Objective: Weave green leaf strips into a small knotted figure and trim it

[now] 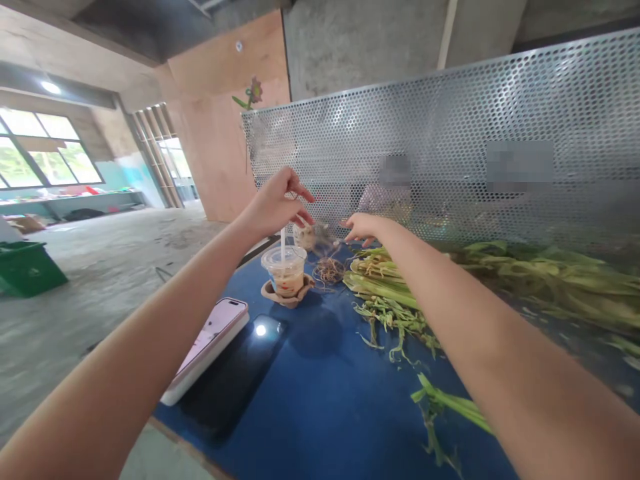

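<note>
My left hand [287,199] is raised above the lidded drink cup [286,270], its fingers curved and apart. Something thin, perhaps a wire, shows near those fingers, too fine to make out. Farther right, my right hand [364,228] reaches over the back of the table with its fingers partly bent; whether it holds anything is unclear. Below and between the hands lies a coil of thin brown wire or twine [329,270], with a blurred greyish thing [325,240] just above it. Green stalks [385,283] lie beneath my right forearm.
A phone on a white block [215,333] and a dark phone-like slab [235,380] lie at the left of the blue table [320,413]. A perforated metal panel [440,147] stands behind. More stalks [540,280] lie at right; a green bin [27,267] stands on the floor.
</note>
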Tool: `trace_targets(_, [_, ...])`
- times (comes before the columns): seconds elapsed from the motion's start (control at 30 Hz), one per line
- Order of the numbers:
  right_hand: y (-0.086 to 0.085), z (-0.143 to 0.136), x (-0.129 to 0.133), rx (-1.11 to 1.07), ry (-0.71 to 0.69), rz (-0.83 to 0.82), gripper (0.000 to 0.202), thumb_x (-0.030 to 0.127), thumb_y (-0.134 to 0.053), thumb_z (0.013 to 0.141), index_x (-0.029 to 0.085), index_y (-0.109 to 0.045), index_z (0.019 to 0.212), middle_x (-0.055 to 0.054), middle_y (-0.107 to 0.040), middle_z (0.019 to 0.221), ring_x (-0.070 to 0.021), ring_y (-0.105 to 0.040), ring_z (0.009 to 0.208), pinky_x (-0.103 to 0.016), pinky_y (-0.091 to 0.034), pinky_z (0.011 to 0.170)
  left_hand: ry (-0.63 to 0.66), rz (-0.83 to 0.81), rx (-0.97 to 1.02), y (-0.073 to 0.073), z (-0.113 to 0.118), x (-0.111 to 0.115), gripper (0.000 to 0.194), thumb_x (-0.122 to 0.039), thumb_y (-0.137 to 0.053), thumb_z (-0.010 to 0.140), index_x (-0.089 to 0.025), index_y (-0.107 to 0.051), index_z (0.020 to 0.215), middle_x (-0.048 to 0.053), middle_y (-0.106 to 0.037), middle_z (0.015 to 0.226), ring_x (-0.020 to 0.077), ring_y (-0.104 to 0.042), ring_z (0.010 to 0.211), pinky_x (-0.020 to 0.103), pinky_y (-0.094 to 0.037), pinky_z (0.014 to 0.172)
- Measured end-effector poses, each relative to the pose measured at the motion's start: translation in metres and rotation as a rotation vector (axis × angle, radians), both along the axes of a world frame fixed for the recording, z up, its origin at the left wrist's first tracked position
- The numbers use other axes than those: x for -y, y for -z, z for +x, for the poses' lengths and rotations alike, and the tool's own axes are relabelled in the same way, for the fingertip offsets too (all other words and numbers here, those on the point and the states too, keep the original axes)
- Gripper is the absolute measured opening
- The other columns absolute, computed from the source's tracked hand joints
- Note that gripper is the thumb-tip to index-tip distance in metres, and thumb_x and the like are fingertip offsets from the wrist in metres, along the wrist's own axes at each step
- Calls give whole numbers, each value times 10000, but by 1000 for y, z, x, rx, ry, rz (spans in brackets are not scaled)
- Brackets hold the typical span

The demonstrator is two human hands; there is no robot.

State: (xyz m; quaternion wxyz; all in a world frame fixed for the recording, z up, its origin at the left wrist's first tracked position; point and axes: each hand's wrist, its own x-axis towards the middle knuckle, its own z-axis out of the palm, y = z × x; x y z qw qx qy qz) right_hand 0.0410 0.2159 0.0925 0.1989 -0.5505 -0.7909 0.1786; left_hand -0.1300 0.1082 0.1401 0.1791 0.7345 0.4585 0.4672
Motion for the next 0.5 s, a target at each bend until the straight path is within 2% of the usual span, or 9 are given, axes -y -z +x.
trace_targets(0.13, [6,13,5,12,-77,-91,323,298,-532,860,151,-524,1146,-86,-567,1131,-189,-586,937,-391,-505,775,-6,18,-162,5,-9,-5,353,65,-410,581,-201,-357,806,15,-593,1016,9,-491,430,166,-331,389])
trace_targets(0.23, [-1,5,25,-94,-205,-14,538,275,-606,803,211,-406,1298,-98,-515,1274,-183,-583,984,-321,-511,770,116,42,-310,3,-4,-1,404,54,-411,587,-199,-438,902,17,-597,1066,-11,-426,402,177,-331,410])
trace_targets(0.3, [-8,-6,41,-180,-293,67,676,294,-639,768,304,-310,1358,-36,-479,1338,-153,-561,1044,-266,-490,812,208,64,-380,1,4,6,438,26,-441,607,-200,-456,982,20,-606,1060,-2,-443,431,175,-325,428])
trace_targets(0.33, [-12,-9,49,-204,-328,86,636,276,-652,752,319,-374,1322,-9,-536,1281,-139,-564,1039,-247,-478,827,240,80,-393,-1,8,9,453,10,-462,618,-200,-453,1019,25,-607,1061,3,-458,451,173,-321,434])
trace_targets(0.4, [-19,-7,60,-227,-366,75,344,210,-624,759,245,-598,1101,-11,-676,1014,-128,-617,909,-226,-487,764,273,118,-389,-4,12,15,476,-12,-493,632,-199,-440,1066,36,-596,1087,7,-469,474,168,-313,433])
trace_targets(0.43, [-23,0,62,-230,-354,62,212,186,-588,775,207,-649,977,-18,-695,880,-122,-636,798,-218,-494,684,270,136,-382,-5,13,17,476,-12,-497,636,-198,-439,1070,42,-584,1110,5,-467,478,167,-312,431])
trace_targets(0.5, [-30,23,63,-248,-272,62,162,164,-524,799,167,-648,903,-33,-680,757,-98,-609,588,-196,-453,503,219,163,-371,-6,11,20,465,6,-487,636,-194,-444,1053,54,-555,1154,3,-473,494,165,-318,433])
